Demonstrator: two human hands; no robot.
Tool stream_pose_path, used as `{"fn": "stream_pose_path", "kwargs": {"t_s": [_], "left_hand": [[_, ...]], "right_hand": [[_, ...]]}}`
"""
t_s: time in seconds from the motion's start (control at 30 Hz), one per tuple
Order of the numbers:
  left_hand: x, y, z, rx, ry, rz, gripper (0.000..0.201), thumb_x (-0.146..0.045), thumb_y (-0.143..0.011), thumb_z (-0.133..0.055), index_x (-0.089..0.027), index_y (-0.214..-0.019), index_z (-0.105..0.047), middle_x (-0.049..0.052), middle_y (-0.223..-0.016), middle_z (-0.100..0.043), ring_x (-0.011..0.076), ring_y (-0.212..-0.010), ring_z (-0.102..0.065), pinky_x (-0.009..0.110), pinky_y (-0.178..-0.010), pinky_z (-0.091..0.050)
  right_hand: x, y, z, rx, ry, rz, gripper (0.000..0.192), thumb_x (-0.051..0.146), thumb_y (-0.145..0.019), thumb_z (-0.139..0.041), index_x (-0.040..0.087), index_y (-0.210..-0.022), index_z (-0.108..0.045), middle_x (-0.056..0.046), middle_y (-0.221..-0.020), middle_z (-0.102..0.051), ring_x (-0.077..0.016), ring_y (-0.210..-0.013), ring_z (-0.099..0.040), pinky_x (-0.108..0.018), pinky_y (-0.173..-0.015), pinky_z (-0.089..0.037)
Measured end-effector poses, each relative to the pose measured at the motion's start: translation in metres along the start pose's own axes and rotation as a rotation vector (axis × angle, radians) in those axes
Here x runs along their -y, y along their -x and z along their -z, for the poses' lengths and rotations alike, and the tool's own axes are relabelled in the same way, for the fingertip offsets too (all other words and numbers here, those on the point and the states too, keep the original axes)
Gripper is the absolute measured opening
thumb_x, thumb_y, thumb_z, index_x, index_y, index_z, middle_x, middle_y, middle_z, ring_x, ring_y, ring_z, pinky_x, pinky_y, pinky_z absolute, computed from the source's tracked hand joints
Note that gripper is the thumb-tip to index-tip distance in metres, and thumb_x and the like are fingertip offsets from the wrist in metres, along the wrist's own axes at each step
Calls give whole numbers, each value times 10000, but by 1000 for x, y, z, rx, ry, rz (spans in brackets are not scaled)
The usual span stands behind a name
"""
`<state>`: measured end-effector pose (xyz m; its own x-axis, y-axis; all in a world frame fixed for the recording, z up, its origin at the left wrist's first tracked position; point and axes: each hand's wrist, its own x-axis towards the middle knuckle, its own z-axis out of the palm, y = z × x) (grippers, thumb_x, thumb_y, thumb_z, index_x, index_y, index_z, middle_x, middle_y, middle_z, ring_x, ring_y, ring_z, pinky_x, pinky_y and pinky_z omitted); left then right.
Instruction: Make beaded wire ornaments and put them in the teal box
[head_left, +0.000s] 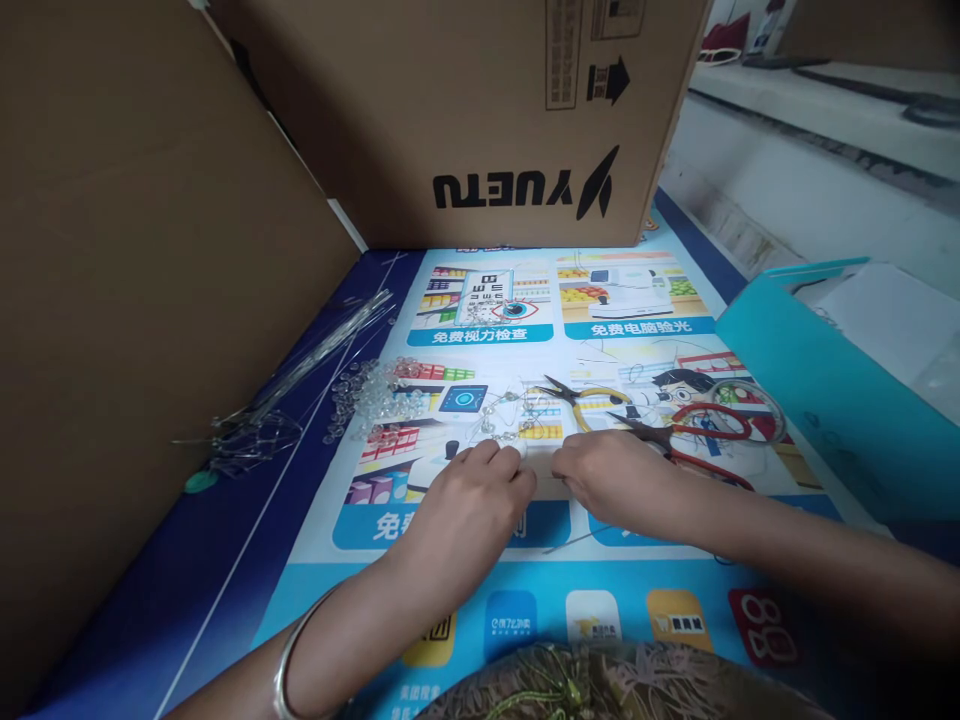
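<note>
Clear beads threaded on thin wire, a small beaded piece (pixel 517 415), lie on the printed poster (pixel 525 610) just beyond both sets of fingertips. Left hand (pixel 469 500) and right hand (pixel 611 475) curl inward, pinching something between them (too small to identify). Pliers (pixel 581 398) and red scissors (pixel 697 430) lie nearby.

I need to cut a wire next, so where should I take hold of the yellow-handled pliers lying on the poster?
Probably by the yellow handles, coming from the right: the pliers lie flat with the dark jaws pointing left toward the beadwork, and the handles splay rightward, nearer the right hand than the left hand.
</note>
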<state>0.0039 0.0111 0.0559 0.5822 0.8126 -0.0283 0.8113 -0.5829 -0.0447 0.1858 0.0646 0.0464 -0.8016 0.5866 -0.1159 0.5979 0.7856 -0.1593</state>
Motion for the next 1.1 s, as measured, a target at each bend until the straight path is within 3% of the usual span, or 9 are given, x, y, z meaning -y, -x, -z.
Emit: {"fn": "stream_pose_path", "kwargs": {"t_s": [0.13, 0.37, 0.53, 0.67, 0.87, 1.1], "left_hand": [[5, 1, -5, -23, 32, 50, 160, -54, -763, -478, -168, -815, -578, 62, -771, -534, 227, -744, -474, 335, -596, -416], [18, -1, -12, -121, 209, 186, 226, -73, -809, -406, -177, -838, -605, 57, -784, -577, 188, -749, -518, 295, -618, -424], [24, -6, -20, -231, 694, 310, 161, -157, -814, -469, -193, -856, -620, 26, -825, -617, 152, -764, -557, 267, -662, -439], [22, -11, -28, -183, 1167, 437, 97, -239, -787, -538, -173, -823, -599, 5, -727, -599, 117, -636, -538, 233, -576, -449], [13, -16, -36, -221, 1520, 518, 100, -238, -755, -591, -145, -775, -560, -16, -664, -552, 85, -574, -510, 221, -557, -456], [9, -16, -38, -276, 1552, 506, 92, -220, -763, -589, -146, -738, -540, -22, -629, -545, 87, -584, -501, 219, -566, -436]], "right_hand": [[-2, -3, 2, 5, -142, -56, 160, 166, -782, -438, 170, -714, -583, -33, -734, -608, -137, -664, -523, -232, -540, -280], [-8, -10, -13, -99, -691, -184, 107, 195, -743, -504, 172, -737, -607, 7, -671, -594, -97, -607, -506, -203, -540, -343], [-7, -13, -28, -158, -1189, -259, 104, 248, -718, -566, 158, -768, -584, 10, -656, -567, -91, -587, -505, -211, -535, -404], [-5, -14, -32, -196, -1484, -268, 160, 269, -700, -600, 148, -799, -568, 11, -651, -571, -100, -600, -542, -256, -597, -464], [2, -14, -28, -220, -1624, -312, 170, 270, -688, -625, 139, -770, -554, 13, -642, -592, -97, -605, -569, -273, -630, -486], [3, -13, -27, -226, -1670, -289, 164, 261, -705, -622, 134, -777, -549, -2, -670, -603, -100, -634, -575, -273, -642, -485]]}}
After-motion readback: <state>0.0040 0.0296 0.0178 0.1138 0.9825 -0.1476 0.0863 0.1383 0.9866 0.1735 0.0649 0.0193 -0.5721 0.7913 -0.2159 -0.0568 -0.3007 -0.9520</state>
